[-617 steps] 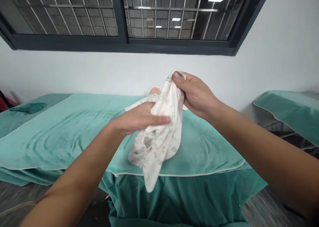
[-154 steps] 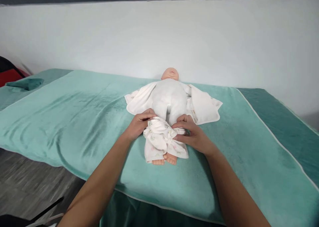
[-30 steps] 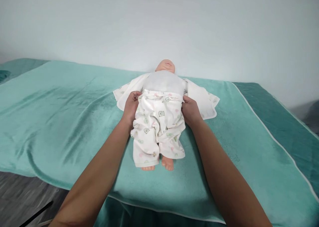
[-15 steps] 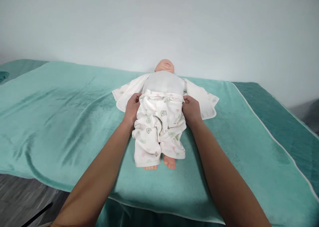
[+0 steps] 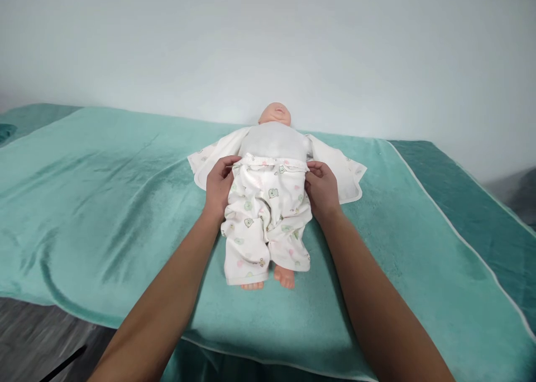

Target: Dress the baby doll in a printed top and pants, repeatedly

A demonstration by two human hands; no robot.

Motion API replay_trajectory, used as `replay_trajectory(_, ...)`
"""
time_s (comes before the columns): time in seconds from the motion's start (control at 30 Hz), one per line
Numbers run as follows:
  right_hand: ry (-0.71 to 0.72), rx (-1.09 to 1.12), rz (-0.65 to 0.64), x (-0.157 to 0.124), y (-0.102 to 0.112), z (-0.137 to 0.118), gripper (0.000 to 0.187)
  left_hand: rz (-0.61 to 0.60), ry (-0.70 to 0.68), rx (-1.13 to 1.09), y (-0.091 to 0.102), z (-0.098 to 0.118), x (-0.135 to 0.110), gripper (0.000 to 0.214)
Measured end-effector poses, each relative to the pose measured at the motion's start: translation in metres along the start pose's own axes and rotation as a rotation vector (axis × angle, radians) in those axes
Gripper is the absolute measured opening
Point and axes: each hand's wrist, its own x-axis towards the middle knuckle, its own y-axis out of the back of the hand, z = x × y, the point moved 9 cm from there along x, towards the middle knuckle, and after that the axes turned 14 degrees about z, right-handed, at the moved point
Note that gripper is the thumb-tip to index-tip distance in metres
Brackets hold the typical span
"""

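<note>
A baby doll (image 5: 275, 114) lies on its back, its head toward the wall and its feet toward me. White baby pants (image 5: 274, 192) printed with small green and pink figures cover its legs up to the waist, and the toes show below the cuffs. My left hand (image 5: 219, 185) is closed at the left side of the waistband, its fingertips partly hidden by cloth. At the right side, my right hand (image 5: 323, 189) pinches the waistband edge. A white baby jacket (image 5: 341, 172) is spread open under the doll, beside its grey-white torso (image 5: 274, 141).
A light green plush blanket (image 5: 104, 203) covers the table under the doll, with folds at the left. Darker green cloth (image 5: 469, 197) lies at the right. A pale wall (image 5: 268, 41) stands behind. Grey floor (image 5: 33, 337) and a thin black rod (image 5: 65, 363) appear at lower left.
My fingers have shifted slightly at both sides of the waistband, the left ones reaching a little higher. The whole view has moved slightly; the doll lies as before.
</note>
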Motion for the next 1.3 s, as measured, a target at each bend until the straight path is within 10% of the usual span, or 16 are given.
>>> replay_trajectory(0.23, 0.310, -0.116, 0.028, -0.008, -0.003, -0.031, 0.030, -0.100, -0.345, 0.083, -0.007, 0.026, -0.004, 0.026)
replay_trajectory(0.67, 0.017, -0.217, 0.093, 0.019, -0.007, -0.018, 0.018, -0.061, -0.155, 0.117, -0.032, 0.008, 0.047, 0.014)
replay_trajectory(1.07, 0.221, -0.197, 0.009, 0.022, -0.019, -0.023, 0.009, -0.243, -0.279, 0.112, -0.044, 0.026, 0.040, 0.014)
replay_trajectory(1.3, 0.200, -0.144, -0.093, 0.028, -0.025, -0.018, 0.013, -0.360, -0.011, 0.060, -0.047, 0.005, 0.043, 0.020)
